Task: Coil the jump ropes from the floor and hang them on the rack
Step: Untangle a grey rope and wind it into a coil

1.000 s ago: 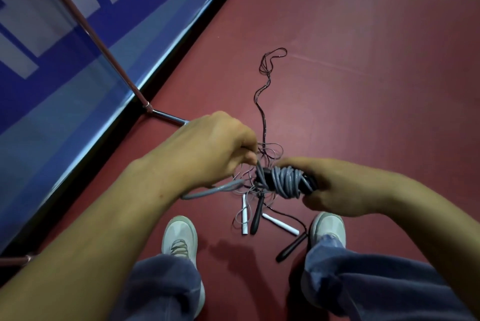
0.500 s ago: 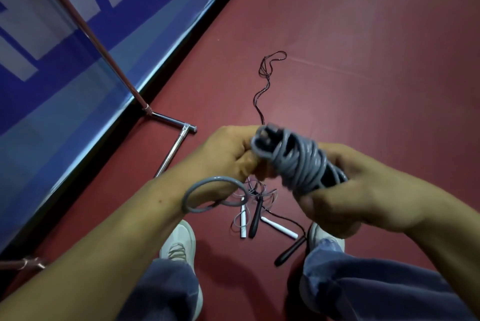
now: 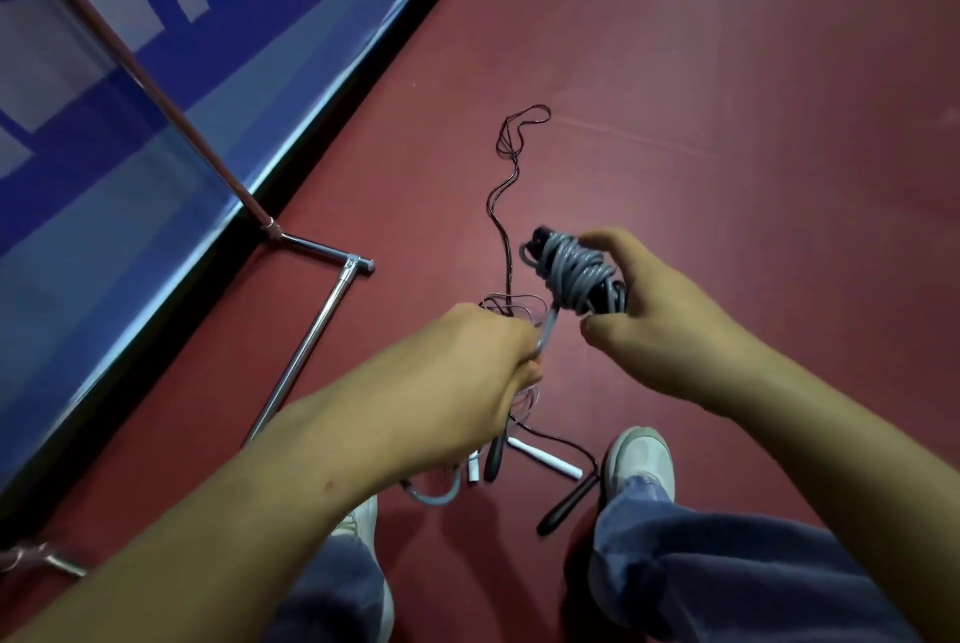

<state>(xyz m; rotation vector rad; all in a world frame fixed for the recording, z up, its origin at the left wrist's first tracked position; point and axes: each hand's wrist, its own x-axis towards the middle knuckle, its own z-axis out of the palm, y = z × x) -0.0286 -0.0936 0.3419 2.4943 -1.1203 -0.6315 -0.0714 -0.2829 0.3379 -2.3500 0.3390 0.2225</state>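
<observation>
My right hand (image 3: pixel 660 325) grips a grey jump rope (image 3: pixel 574 270) wound into a tight bundle round its black handles. My left hand (image 3: pixel 467 372) pinches the free grey strand that runs down from the bundle, and a grey loop hangs below that wrist. Thin dark ropes (image 3: pixel 506 190) trail away over the red floor and tangle under my hands. A white handle (image 3: pixel 543 458) and black handles (image 3: pixel 563 504) lie on the floor between my shoes. The rack's metal foot (image 3: pixel 311 338) and slanting pole (image 3: pixel 150 81) stand to the left.
A blue and white wall panel (image 3: pixel 130 133) runs along the left, close behind the rack. My white shoes (image 3: pixel 641 460) and blue trouser legs fill the bottom of the view. Red floor (image 3: pixel 753 122) stretches away to the right and ahead.
The bundle has moved up and to the right in my right hand. My left hand has dropped lower and pulled the grey strand down, and the loop now hangs under the wrist.
</observation>
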